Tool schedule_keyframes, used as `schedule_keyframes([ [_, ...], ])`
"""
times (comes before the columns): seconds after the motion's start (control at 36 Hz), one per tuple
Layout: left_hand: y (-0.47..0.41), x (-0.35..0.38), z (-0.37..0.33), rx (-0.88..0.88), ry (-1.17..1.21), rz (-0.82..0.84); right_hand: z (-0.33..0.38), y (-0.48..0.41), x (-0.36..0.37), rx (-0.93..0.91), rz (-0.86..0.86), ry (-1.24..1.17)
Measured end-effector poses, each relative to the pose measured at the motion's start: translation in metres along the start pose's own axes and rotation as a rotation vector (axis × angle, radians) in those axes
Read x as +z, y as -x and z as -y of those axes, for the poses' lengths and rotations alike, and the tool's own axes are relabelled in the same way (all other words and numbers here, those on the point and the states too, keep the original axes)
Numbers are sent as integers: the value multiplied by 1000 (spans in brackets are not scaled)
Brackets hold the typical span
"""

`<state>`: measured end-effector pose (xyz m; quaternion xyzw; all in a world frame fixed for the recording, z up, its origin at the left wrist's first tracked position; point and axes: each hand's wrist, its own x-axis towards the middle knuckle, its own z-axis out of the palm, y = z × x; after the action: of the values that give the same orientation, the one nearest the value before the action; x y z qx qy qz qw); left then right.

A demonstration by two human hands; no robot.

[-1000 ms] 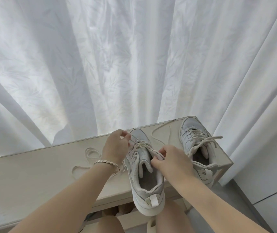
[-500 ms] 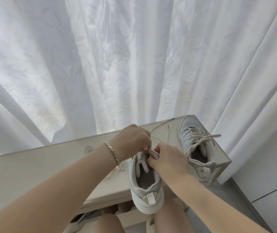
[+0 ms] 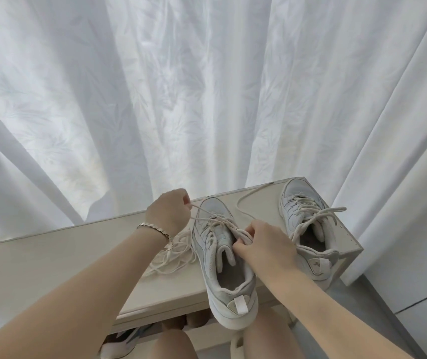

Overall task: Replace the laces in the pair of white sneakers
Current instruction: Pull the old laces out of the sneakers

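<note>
Starting at your left, the pale bench top (image 3: 51, 268) stretches across under your forearm, and your left hand (image 3: 168, 216) is up above its far edge, bracelet (image 3: 152, 228) on the wrist, fingers curled tight and pinching a lace (image 3: 204, 213) that runs taut from your fingertips down into the eyelets. Just below that wrist, a heap of loose laces (image 3: 173, 257) lies tangled on the bench, touching the side of the near sneaker (image 3: 222, 281). That shoe sits upright, toe toward the curtain, heel hanging out over the front edge of the bench. Your right hand (image 3: 267, 250) is clamped on it, thumb and fingers pinching the top of the lacing by the tongue; whether you have tongue, lace or both in there, I can't tell. Past your knuckles a free strand (image 3: 246, 200) loops over the bench between the two shoes. Then the far sneaker (image 3: 303, 216), at the right end of the bench, near the corner, laced up, its lace ends flopping loose to the right. Behind it all hangs the white curtain (image 3: 207, 86).
</note>
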<state>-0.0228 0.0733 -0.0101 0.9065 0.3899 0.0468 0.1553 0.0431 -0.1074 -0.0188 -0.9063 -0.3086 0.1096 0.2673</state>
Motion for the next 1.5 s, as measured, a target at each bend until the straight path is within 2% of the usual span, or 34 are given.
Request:
schedule_keyframes([
  [0.06, 7, -1, -8, 142, -93, -32, 1, 0, 1, -15, -17, 20],
  [0.11, 13, -2, -17, 391, -131, -22, 2, 1, 1, -16, -21, 31],
  [0.17, 17, -3, -28, 605, -127, 100, 2, 1, 1, -16, -17, 33],
  [0.25, 16, 1, -37, 758, -192, 207, 3, 1, 1, -21, -12, 37],
  [0.39, 9, -4, -42, 690, -94, 270, 3, 1, 2, -33, -10, 52],
  [0.47, 9, -8, -43, 685, -140, 306, 4, 1, 2, -40, -15, 63],
  [0.56, 7, -7, -44, 744, -302, 197, 4, 0, 3, -17, -10, 51],
  [0.61, 4, -4, -41, 717, -315, 86, 3, 0, 2, 10, -8, 24],
  [0.67, -1, 0, -32, 576, -270, -54, 2, 0, 1, 25, -6, 2],
  [0.72, -8, 1, -17, 298, -181, -148, 0, 1, 1, 27, -5, 0],
  [0.78, -13, -1, -1, -3, -56, -124, 1, 1, 1, 16, -11, 5],
  [0.83, -11, -2, 7, -137, -69, -55, 3, 1, 1, -5, -14, 22],
  [0.89, -4, -1, 1, -50, -171, -65, 5, 1, 2, -29, -20, 49],
  [0.94, 4, -2, -13, 269, -105, -93, 6, 1, 3, -37, -30, 54],
  [1.0, 13, -8, -29, 552, 63, 103, 5, 1, 3, -30, -32, 45],
  [1.03, 17, -10, -37, 607, 93, 243, 4, 0, 3, -26, -27, 43],
  [1.08, 17, -10, -44, 652, 4, 391, 3, 0, 3, -20, -15, 45],
  [1.14, 13, -7, -46, 669, -82, 393, 2, 0, 3, -13, -7, 47],
  [1.28, 7, -10, -51, 626, -93, 349, 2, 1, 4, 0, -7, 23],
  [1.36, 7, -12, -58, 654, -222, 356, 2, 1, 4, 10, -4, 8],
  [1.42, 6, -10, -59, 694, -313, 312, 1, 1, 3, 23, -7, 3],
  [1.5, 2, -10, -52, 706, -401, 106, 0, 2, 2, 37, -19, -10],
])
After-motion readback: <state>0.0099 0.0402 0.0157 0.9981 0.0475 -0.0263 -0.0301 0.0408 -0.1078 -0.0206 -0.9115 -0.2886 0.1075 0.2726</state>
